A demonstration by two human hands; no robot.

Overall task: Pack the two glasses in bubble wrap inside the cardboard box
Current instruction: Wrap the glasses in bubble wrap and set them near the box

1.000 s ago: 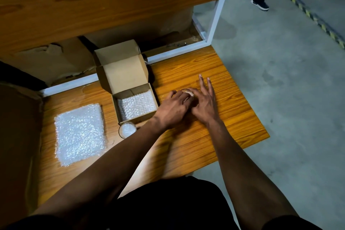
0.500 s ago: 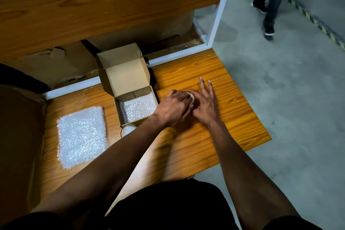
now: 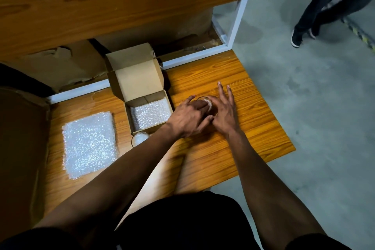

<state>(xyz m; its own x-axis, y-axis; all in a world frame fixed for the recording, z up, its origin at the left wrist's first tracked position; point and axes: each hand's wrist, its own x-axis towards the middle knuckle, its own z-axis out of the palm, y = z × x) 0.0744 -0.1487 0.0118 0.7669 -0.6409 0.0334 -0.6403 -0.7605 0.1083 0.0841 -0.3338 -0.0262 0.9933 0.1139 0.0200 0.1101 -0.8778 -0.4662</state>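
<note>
A clear glass (image 3: pixel 205 100) stands on the wooden table (image 3: pixel 243 128), right of the cardboard box (image 3: pixel 140 79). White bubble wrap (image 3: pixel 209 104) shows in its mouth. My left hand (image 3: pixel 187 116) covers the glass from the left, with its fingers curled down onto the wrap in the opening. My right hand (image 3: pixel 224 111) holds the glass from the right, two fingers stretched out straight over the table. The open box is lined with bubble wrap (image 3: pixel 150 114). A second glass (image 3: pixel 139 138) with wrap inside stands at the box's near side, partly behind my left forearm.
A flat bubble wrap sheet (image 3: pixel 89 144) lies on the table's left part. A wooden shelf board and white frame (image 3: pixel 237 12) rise behind the table. A person's legs (image 3: pixel 316 12) stand on the concrete floor at upper right. The table's right edge is close to my right hand.
Both hands have stayed on the glass; my left fingers have pushed further into its mouth. The person in the background has walked to the right.
</note>
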